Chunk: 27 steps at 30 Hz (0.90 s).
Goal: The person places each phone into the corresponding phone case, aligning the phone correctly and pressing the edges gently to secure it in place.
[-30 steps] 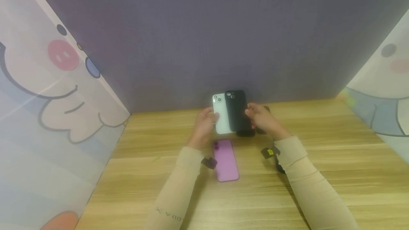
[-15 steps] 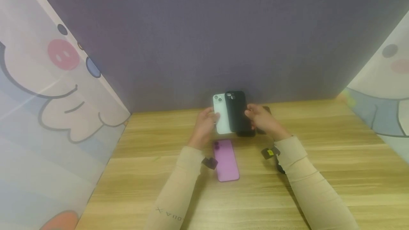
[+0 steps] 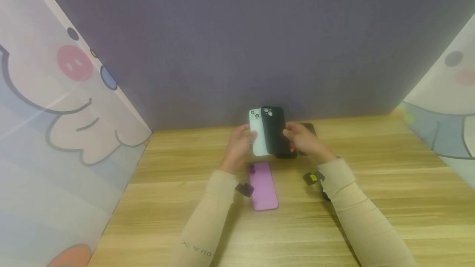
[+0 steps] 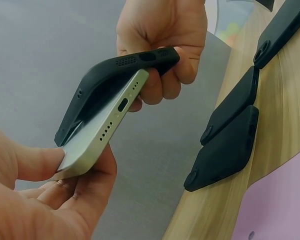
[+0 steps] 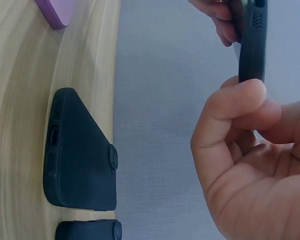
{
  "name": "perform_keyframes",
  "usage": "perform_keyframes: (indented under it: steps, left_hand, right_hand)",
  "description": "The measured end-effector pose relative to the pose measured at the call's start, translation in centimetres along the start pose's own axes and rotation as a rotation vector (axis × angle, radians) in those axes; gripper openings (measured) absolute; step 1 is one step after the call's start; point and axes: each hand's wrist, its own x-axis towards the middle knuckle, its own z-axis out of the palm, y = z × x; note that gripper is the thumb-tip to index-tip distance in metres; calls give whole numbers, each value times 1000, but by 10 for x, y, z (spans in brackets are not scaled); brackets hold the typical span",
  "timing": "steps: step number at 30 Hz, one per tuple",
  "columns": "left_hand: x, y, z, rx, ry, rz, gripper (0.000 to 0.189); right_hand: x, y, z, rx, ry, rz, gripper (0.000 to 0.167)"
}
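Note:
A pale green-white phone is pinched at its left edge between the thumb and fingers of my left hand. My right hand pinches the right edge of a black phone case. The case lies over the phone's right part, its camera cutout beside the phone's lenses. In the left wrist view the case is tilted over the phone; the phone's right edge sits under the case's hollow side, and its left side sticks out. Both are held above the table.
A pink-purple phone lies on the wooden table below the hands. Behind and under the hands lie several black cases, two of them side by side, such as this case and that one. A grey wall stands at the table's back edge.
The phone has shifted slightly right, further under the case. The case has tilted a little, and light now shows through its camera cutout. Both hands keep their grip.

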Motion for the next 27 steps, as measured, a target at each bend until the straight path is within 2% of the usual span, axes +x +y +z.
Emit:
perform_keyframes:
  steps: [11,27]
  left_hand:
    - [1,-1,1,-1,-1,-8,55]
    - [2,-5,6,-4,-6,15,50]
  right_hand:
    - [-1,1,2,13,4,2,41]
    - [-1,1,4,-4,-3,34,49]
